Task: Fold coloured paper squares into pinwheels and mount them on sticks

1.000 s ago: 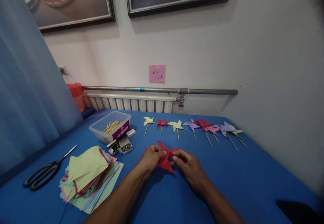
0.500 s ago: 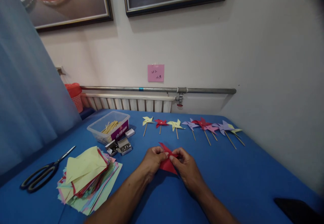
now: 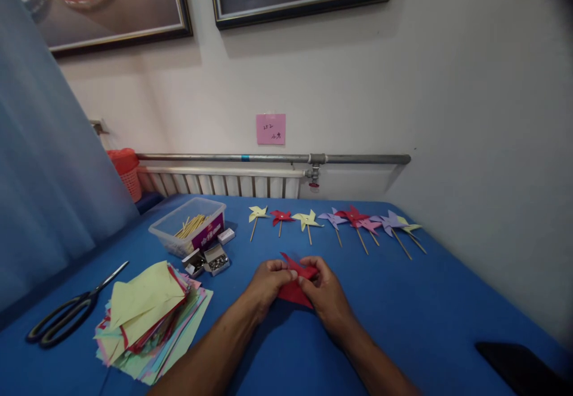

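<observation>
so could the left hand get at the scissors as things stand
Probably not directly: the left hand is holding the red paper, and the stack of coloured paper lies between it and the scissors.

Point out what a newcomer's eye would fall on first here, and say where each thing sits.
Probably first, the red paper held in the fingers of both the left hand and the right hand, vivid against the blue tabletop. Next, the row of colourful pinwheels lying along the far side, from the middle toward the right. Then the coloured paper stack at near left, with scissors to its left.
</observation>
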Available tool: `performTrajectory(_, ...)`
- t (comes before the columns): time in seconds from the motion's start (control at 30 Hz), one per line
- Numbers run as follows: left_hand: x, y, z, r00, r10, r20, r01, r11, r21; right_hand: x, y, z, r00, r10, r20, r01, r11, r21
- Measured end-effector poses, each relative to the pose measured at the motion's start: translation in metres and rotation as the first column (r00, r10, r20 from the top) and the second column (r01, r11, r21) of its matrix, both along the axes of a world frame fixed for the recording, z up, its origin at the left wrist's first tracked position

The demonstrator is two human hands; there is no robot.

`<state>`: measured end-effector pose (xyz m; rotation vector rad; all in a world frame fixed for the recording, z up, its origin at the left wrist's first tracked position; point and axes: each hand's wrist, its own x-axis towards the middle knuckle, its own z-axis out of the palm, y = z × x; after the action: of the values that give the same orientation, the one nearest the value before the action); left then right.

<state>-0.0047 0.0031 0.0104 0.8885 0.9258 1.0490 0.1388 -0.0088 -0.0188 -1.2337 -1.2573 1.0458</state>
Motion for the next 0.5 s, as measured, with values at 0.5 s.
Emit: performTrajectory(0.5,-0.0041,0.004,-0.0049,1.0,-0.004,-0.026,0.004,1.0,0.0,0.0034,-0.0037,0.0084,0.994,0.088,-0.066,-0.086,0.996,0.026)
